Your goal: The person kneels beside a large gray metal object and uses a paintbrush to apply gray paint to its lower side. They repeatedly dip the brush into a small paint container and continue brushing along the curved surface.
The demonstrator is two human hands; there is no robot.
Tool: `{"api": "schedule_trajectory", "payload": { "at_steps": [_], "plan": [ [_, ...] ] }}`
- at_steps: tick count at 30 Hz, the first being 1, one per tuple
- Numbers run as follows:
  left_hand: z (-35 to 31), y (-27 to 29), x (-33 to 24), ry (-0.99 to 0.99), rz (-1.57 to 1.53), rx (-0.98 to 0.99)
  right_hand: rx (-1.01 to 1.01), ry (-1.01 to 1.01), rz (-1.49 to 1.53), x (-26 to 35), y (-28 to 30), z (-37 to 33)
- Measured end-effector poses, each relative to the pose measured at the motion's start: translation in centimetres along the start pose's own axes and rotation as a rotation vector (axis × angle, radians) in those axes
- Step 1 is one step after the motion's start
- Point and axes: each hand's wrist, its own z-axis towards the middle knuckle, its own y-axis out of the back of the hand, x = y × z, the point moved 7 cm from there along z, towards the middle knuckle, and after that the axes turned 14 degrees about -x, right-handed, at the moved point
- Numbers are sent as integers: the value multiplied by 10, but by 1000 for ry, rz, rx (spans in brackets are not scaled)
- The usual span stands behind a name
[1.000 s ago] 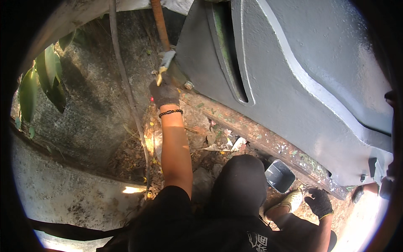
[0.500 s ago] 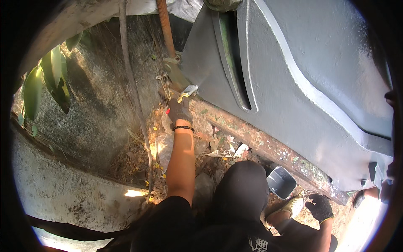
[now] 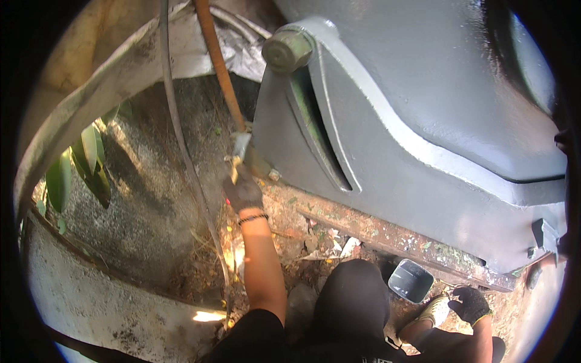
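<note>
Paintbrush [image 3: 240, 147] and left hand [image 3: 244, 192] have swung from the slotted grey plate's [image 3: 387, 187] lower left corner to just left of it, and the brush head, angled toward the plate half a second ago, now points up toward the foot of a rusty bar [image 3: 221, 66]. More of the plate's top shows as well, with its round knob [image 3: 287, 51].

Black-gloved, the left hand is closed around the brush's yellowish handle; whether the grey head touches the bar, I cannot tell. Below the plate's right part, the gloved right hand [image 3: 471, 306] is loosely curled beside a pale clog [image 3: 436, 311]; nothing shows in it, though its palm is hidden. A dark plastic tub [image 3: 417, 275] sits between that hand and the plate's lower edge.

Probably the brush is light, its handle stiff, its head softer and perhaps slick if wet, so the handle is the place to grip. No brand or label is legible on brush, tub or plate.
</note>
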Motion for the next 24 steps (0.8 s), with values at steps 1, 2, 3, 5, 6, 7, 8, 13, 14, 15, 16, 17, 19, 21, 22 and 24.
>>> {"api": "schedule_trajectory", "payload": {
  "at_steps": [1, 2, 3, 5, 6, 7, 8, 13, 14, 15, 16, 17, 19, 21, 22, 24],
  "plan": [
    [-6, 18, 21, 86, -82, -55, 1, 21, -4, 6, 5, 1],
    [-8, 36, 39, 145, -124, -105, 5, 46, -1, 13, 5, 1],
    [-9, 56, 65, 195, -170, -156, -74, 74, 17, 9, 7, -2],
    [21, 106, 31, -434, 999, 92, -33, 68, 45, 21, -6, 2],
    [23, 123, 37, -492, 1149, 118, -25, 47, 34, 20, -6, 2],
    [23, 135, 45, -559, 1297, 148, -53, 63, 24, 18, -6, 3],
    [24, 150, 43, -637, 1446, 166, -33, 60, 5, 20, -9, 4],
    [44, 172, 39, -119, 827, -121, -2, 10, -44, 23, 6, 1],
    [46, 146, 42, -194, 1013, -59, 5, -9, -55, 20, 9, -1],
    [49, 118, 44, -276, 1194, 8, -6, -18, -61, 17, 12, -3],
    [49, 91, 47, -358, 1375, 75, -16, -28, -79, 14, 16, -5],
    [50, 66, 45, -450, 1557, 140, -22, -33, -93, 14, 19, -7],
    [68, 30, 18, -619, 1602, 264, -52, 1, -96, 19, 20, -8],
    [88, -5, -36, -760, 1412, 338, -56, 46, -41, 34, 18, -6],
    [88, -19, -52, -814, 1345, 360, -60, 62, -23, 39, 19, -7],
    [62, -22, -28, -845, 1314, 324, -100, 61, -35, 35, 27, -13]
  ]
}}
